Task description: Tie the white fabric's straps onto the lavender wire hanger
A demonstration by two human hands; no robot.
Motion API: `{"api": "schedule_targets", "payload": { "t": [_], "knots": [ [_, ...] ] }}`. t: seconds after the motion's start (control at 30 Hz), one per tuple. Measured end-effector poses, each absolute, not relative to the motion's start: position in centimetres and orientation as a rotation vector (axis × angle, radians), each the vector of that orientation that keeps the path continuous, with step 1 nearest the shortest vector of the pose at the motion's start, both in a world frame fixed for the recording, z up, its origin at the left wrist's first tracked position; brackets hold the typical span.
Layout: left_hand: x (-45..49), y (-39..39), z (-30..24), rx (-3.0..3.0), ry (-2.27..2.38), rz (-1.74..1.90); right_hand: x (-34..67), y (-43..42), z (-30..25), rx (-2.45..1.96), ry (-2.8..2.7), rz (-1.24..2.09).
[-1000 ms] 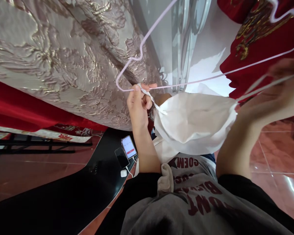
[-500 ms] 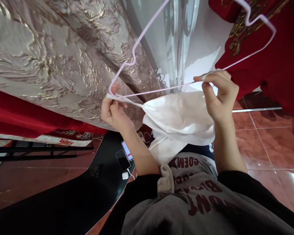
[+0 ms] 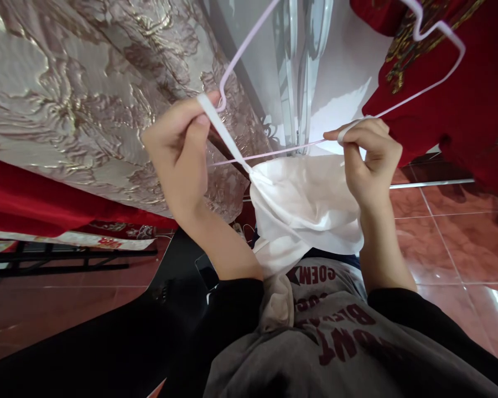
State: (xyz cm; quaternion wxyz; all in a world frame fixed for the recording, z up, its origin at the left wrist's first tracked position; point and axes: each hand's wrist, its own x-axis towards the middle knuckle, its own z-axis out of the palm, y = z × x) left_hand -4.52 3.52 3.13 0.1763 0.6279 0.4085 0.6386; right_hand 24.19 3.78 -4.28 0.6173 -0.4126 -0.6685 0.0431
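Note:
A pale pink clothes hanger (image 3: pixel 247 47) hangs in front of me, its thin lower bar slanting across the view. Below that bar droops a white garment (image 3: pixel 302 190) with narrow straps, its lower part reaching my shirt. My left hand (image 3: pixel 182 146) is closed on one strap (image 3: pixel 224 132), drawing it taut up to the hanger's left notch. The other strap (image 3: pixel 346 130) loops over the fingers of my right hand (image 3: pixel 371 157), which is closed around the hanger's lower bar near its right end.
A shiny cream brocade cloth (image 3: pixel 87 99) fills the left side, and red cloth with gold trim (image 3: pixel 448 105) hangs at right. White metal door handles (image 3: pixel 301 72) stand behind. A black surface (image 3: pixel 120 315) with a phone (image 3: pixel 205 271) lies lower left, above red floor tiles (image 3: pixel 456 237).
My left hand has moved up from the hanger's lower left corner to its notch, stretching the strap upward. My right hand stays nearly where it was.

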Motion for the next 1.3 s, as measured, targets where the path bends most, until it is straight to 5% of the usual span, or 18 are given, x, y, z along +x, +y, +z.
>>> {"api": "schedule_targets", "payload": {
  "t": [0.17, 0.4, 0.6, 0.77, 1.07, 1.3],
  "knots": [
    [-3.9, 5.6, 4.1, 1.579, 1.278, 1.790, 24.0, 3.6, -4.2, -0.886, -1.557, 0.101],
    [-1.9, 4.4, -2.5, 0.773, 1.033, 2.156, 24.1, 3.8, -4.7, -0.920, -1.584, 0.088],
    [0.3, 3.4, -5.0, 0.973, 0.806, 2.138, 24.1, 3.8, -4.1, -0.806, -1.563, 0.083],
    [-0.4, 3.7, -4.9, 0.964, 0.725, 2.123, 31.0, 6.2, -2.9, -0.640, -1.231, -0.273],
    [-0.1, 3.7, -4.4, 0.821, 0.822, 2.101, 37.0, 8.2, -1.4, -0.933, -1.443, 0.026],
    [-0.8, 3.8, -4.7, 0.868, 0.750, 2.100, 34.0, 7.3, 2.6, -0.882, -1.663, -0.104]
  ]
}}
